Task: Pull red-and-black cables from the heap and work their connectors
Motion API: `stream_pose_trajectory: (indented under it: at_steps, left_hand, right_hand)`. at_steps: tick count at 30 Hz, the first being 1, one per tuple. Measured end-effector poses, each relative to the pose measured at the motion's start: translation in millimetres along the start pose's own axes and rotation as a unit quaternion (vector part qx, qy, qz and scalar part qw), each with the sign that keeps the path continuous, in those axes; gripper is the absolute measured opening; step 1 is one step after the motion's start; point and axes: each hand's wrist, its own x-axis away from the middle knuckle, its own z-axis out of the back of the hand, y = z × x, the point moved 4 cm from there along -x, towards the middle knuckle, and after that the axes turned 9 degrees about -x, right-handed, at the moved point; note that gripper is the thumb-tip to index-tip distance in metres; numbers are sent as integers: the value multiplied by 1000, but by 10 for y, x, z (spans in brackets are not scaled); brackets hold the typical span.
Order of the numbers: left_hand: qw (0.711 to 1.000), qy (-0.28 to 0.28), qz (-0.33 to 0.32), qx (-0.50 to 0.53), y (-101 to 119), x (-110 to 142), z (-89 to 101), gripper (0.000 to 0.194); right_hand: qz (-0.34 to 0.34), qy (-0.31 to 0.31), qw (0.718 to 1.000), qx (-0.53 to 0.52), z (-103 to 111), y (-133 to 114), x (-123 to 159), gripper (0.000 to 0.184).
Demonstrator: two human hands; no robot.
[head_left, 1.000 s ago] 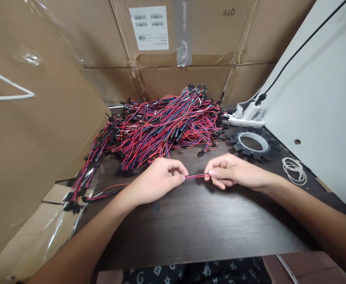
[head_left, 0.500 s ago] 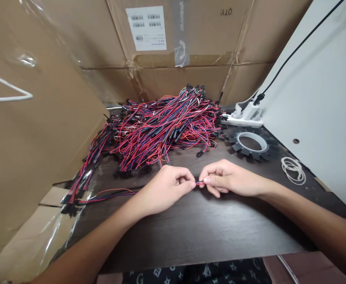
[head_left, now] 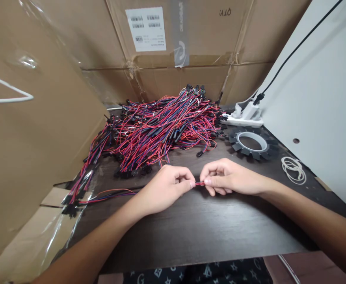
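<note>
Between my two hands runs a short stretch of a wire bundle (head_left: 199, 183), with red and dark strands. My left hand (head_left: 173, 187) is closed, pinching the bundle between thumb and forefinger. My right hand (head_left: 224, 177) pinches it a little further right, its other fingers curled. More of the wires (head_left: 114, 193) come out on the left of my left hand and lead toward black connectors (head_left: 70, 209) at the table's left side. The wire ends under my right fingertips are hidden.
A large pile of red, blue and black wires with connectors (head_left: 167, 126) lies behind my hands. At the right are a tape roll with dark tabs (head_left: 251, 142), a coiled white cord (head_left: 293, 170) and a white power strip (head_left: 244, 121). Cardboard (head_left: 149, 81) stands at the back and left.
My hands stay almost in place. The right fingers have curled in slightly, and the wire stretch between the hands looks slightly turned.
</note>
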Motion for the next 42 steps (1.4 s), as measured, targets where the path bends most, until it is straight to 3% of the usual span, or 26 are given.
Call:
stream_pose_trajectory:
  at_steps: [17,42]
  left_hand:
    - [1000,1,0,1,-43,-3,-13,16]
    - [1000,14,3,2,-7,-2,-3,12]
  right_hand:
    - [0,24,1000,12,0,-34,-5,22]
    - [-25,4,1000,-8,5,-7,2,19]
